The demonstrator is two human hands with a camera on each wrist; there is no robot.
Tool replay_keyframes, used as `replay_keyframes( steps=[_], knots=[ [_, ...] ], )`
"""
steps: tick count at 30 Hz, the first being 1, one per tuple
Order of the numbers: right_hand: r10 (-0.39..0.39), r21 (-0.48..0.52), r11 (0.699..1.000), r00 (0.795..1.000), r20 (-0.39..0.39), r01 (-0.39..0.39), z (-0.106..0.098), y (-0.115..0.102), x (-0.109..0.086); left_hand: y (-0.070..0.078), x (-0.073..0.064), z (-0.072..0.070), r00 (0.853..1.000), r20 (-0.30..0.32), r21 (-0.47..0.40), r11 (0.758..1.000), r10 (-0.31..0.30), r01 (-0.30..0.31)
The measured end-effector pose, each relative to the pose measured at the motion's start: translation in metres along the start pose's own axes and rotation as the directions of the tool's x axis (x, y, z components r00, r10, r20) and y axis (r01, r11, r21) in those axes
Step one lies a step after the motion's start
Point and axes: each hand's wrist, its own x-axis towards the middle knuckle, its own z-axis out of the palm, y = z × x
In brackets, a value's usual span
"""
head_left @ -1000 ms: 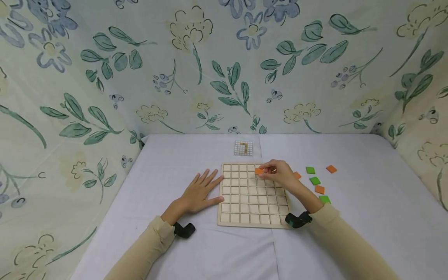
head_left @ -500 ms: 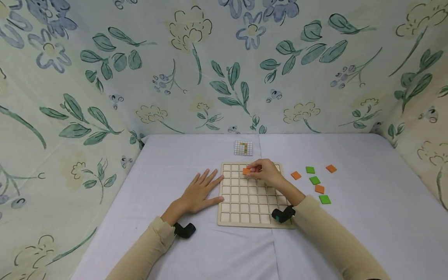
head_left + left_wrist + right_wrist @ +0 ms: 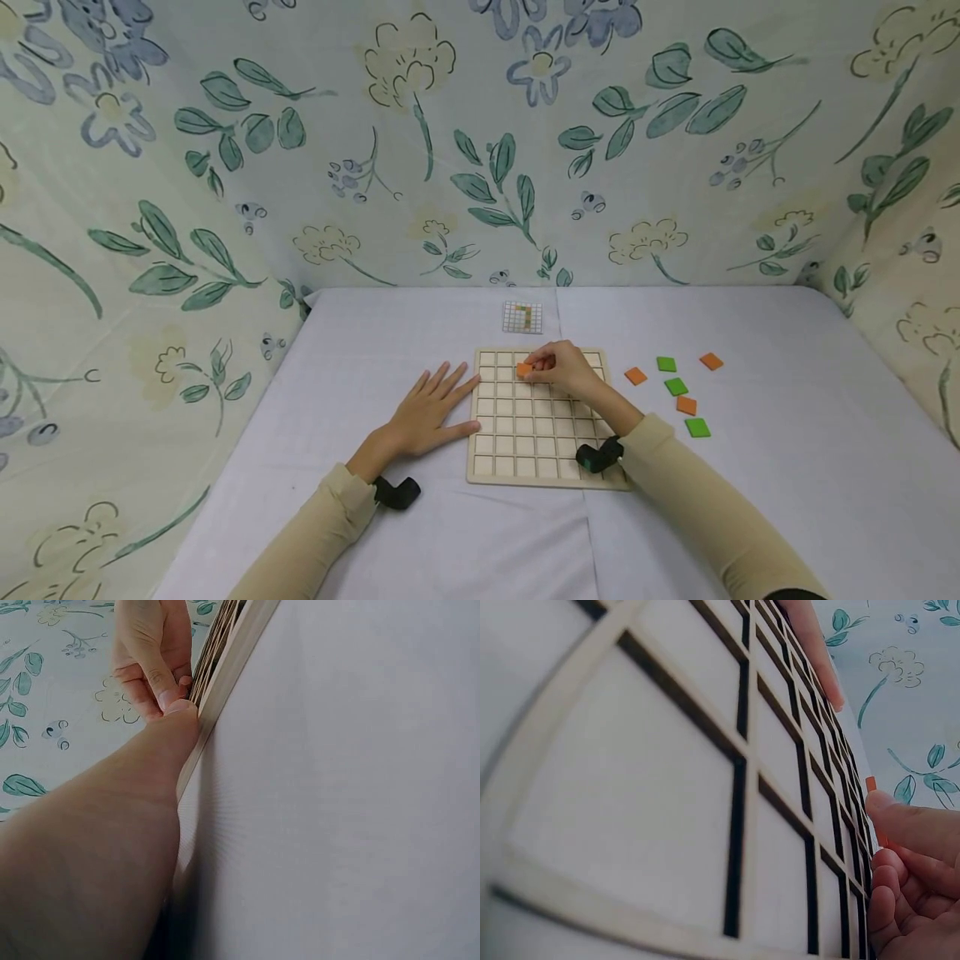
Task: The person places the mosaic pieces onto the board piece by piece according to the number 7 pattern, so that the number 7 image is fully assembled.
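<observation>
A wooden grid board [image 3: 506,481] lies flat in the middle of the table, divided into small square cells. My right hand [image 3: 564,369] pinches an orange square tile [image 3: 523,371] between thumb and fingers, over the second row from the board's far edge. In the right wrist view only a thin orange edge of that tile [image 3: 871,784] shows beside the thumb. My left hand [image 3: 429,414] lies with fingers spread at the board's left side, thumb and fingertips right at its rim. From the left wrist, the thumb [image 3: 176,724] meets the board's side.
Right of the board lie loose tiles, among them an orange one [image 3: 635,376], a green one [image 3: 677,387] and another green one [image 3: 697,427]. A small card with a coloured grid pattern [image 3: 522,317] lies beyond the board. Floral cloth [image 3: 420,150] hangs behind the table.
My right hand has moved left across the board with the orange tile, mostly in the first half second. It then shifted only slightly. The left hand has stayed in place.
</observation>
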Motion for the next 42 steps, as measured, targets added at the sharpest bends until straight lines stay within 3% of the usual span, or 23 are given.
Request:
replay_keyframes(
  steps=[5, 31, 42],
  knots=[
    [0.02, -0.015, 1.0, 1.0, 0.001, -0.02, 0.001, 0.001, 0.001, 0.0, -0.001, 0.0, 1.0, -0.018, -0.008, 1.0, 0.01, -0.01],
    [0.042, -0.008, 0.999, 0.999, -0.01, -0.042, 0.008, 0.001, 0.001, -0.001, 0.001, 0.002, 1.0, 0.016, 0.01, 1.0, -0.017, 0.017],
    [-0.003, 0.048, 0.999, 1.0, -0.003, 0.004, -0.008, 0.0, -0.003, -0.002, 0.002, 0.004, 0.999, 0.028, 0.013, 1.0, -0.021, 0.02]
  ],
)
